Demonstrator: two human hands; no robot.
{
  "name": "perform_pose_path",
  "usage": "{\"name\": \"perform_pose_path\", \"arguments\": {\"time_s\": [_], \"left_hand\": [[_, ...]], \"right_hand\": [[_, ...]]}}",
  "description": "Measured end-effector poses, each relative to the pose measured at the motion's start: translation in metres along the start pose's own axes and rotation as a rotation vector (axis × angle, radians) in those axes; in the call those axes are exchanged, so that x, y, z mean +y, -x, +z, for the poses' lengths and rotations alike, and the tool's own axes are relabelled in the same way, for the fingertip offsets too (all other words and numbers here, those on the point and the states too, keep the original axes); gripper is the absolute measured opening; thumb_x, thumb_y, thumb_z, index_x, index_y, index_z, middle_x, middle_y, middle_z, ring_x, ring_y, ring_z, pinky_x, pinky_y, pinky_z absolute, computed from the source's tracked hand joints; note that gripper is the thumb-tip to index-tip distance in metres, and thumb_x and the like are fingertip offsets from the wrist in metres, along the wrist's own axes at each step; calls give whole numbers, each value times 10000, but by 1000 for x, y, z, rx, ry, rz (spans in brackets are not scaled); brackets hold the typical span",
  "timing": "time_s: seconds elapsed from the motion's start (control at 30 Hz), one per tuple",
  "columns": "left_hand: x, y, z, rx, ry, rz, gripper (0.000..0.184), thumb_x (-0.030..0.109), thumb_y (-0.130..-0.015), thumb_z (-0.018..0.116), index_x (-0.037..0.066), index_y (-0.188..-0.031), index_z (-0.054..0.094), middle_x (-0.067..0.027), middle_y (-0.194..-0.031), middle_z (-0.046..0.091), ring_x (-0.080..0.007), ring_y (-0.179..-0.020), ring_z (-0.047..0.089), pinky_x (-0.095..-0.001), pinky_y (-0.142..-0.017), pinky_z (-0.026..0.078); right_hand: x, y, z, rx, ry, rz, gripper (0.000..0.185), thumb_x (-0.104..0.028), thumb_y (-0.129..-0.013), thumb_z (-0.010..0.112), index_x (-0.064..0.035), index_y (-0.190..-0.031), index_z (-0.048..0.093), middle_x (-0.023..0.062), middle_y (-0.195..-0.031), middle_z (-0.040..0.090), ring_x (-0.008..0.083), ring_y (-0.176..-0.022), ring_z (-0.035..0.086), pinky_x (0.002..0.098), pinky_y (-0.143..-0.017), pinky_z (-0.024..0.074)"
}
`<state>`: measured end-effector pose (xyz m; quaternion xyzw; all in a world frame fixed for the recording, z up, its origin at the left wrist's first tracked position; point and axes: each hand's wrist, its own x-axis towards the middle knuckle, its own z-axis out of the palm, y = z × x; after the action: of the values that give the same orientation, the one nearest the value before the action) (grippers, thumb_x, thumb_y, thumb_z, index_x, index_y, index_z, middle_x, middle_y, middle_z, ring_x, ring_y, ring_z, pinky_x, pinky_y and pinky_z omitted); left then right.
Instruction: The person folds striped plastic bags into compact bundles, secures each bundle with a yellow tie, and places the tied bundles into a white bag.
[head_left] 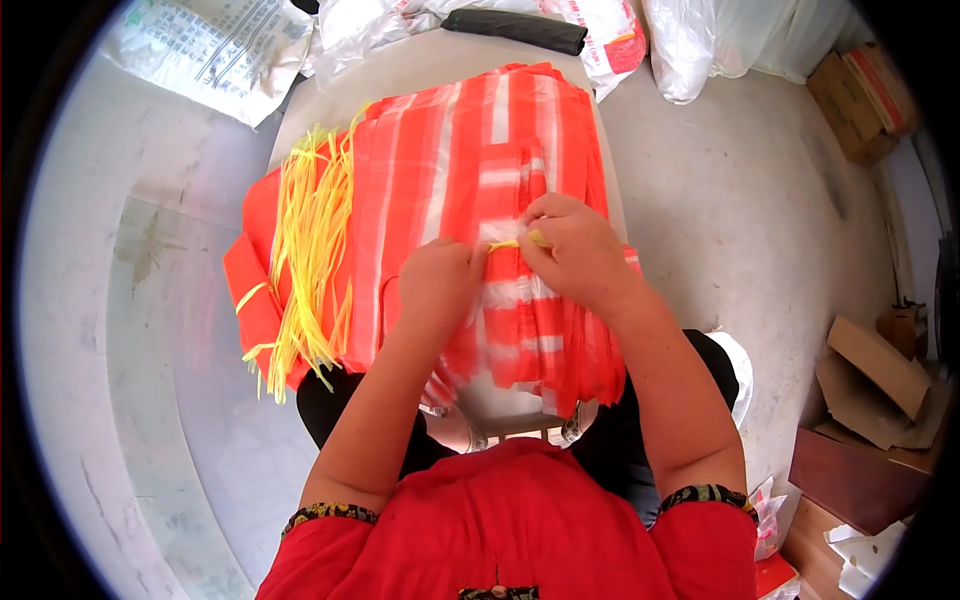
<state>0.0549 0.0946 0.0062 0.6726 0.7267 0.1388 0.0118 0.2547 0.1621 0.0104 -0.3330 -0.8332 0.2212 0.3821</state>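
Observation:
A folded bundle of red-and-white striped plastic bags (pixel 515 325) lies on a larger stack of the same bags (pixel 415 150). Across the bundle's middle runs a thin yellow plastic strip (pixel 505 244). My left hand (pixel 437 280) pinches the strip's left side, its fingertips bent against the bags. At the other side my right hand (pixel 575 248) is closed on the strip, thumb and fingers together. A loose hank of yellow strips (pixel 315 215) is draped over the left part of the stack. The strip's ends are partly hidden by my fingers.
The stack rests on a pale tabletop (pixel 370 60), with a black roll (pixel 515 30) at its far edge. White plastic sacks (pixel 215 50) stand beyond on the left. Cardboard boxes (pixel 870 385) are on the right, and my legs are under the near edge.

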Motion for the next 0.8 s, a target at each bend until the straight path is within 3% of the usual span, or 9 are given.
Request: {"name": "perform_pose_path", "arguments": {"time_s": [0.13, 0.27, 0.47, 0.57, 0.67, 0.73, 0.8], "left_hand": [[1, 1, 6, -17, 29, 2, 388, 333, -1004, 628, 33, -775, 718, -150, -799, 662, -372, -784, 660, -493, -713, 528], [-3, 0, 4, -30, 67, 5, 359, 322, -997, 631, 24, -817, 717, -156, -820, 678, -382, -808, 661, -495, -718, 521], [-8, 9, -22, -137, 503, -207, 309, 271, -1034, 644, -10, -916, 697, -94, -719, 605, -199, -693, 611, -361, -657, 478], [6, 13, -36, -136, 693, -94, 245, 195, -1051, 633, -12, -941, 706, -43, -728, 564, -115, -716, 547, -306, -671, 460], [14, 10, -40, -89, 784, 131, 159, 134, -1042, 634, -5, -1017, 707, -47, -820, 611, -105, -787, 568, -296, -713, 472], [9, 5, -36, -117, 1172, -61, 126, 90, -1027, 642, 2, -1097, 700, -49, -890, 624, -101, -823, 566, -289, -740, 476], [3, 0, -25, -117, 1267, -153, 172, 62, -1002, 655, 15, -1162, 696, -52, -935, 646, -107, -815, 568, -292, -738, 482]], "right_hand": [[-15, -9, 6, -241, -372, 232, 224, -179, -931, 652, 5, -806, 680, 138, -794, 656, 314, -709, 626, 435, -682, 506], [-14, -17, 5, -342, -223, 324, 279, -218, -936, 666, 17, -788, 647, 168, -746, 630, 324, -719, 621, 440, -678, 489], [-14, -12, 9, -293, -76, 237, 268, -259, -937, 681, -23, -810, 663, 154, -808, 674, 347, -768, 645, 448, -702, 507], [-19, -11, 11, -317, 39, 252, 238, -264, -948, 668, -48, -850, 679, 152, -850, 694, 358, -825, 670, 464, -720, 523], [-24, -12, 12, -325, 102, 233, 254, -283, -969, 648, -47, -885, 689, 166, -893, 709, 377, -864, 691, 488, -726, 536], [-21, -10, 13, -263, 78, 181, 262, -284, -977, 636, -42, -898, 696, 172, -898, 712, 384, -848, 696, 497, -707, 537], [-21, -11, 10, -299, 40, 255, 274, -291, -986, 619, -42, -912, 704, 175, -901, 714, 385, -841, 695, 506, -706, 533]]}}
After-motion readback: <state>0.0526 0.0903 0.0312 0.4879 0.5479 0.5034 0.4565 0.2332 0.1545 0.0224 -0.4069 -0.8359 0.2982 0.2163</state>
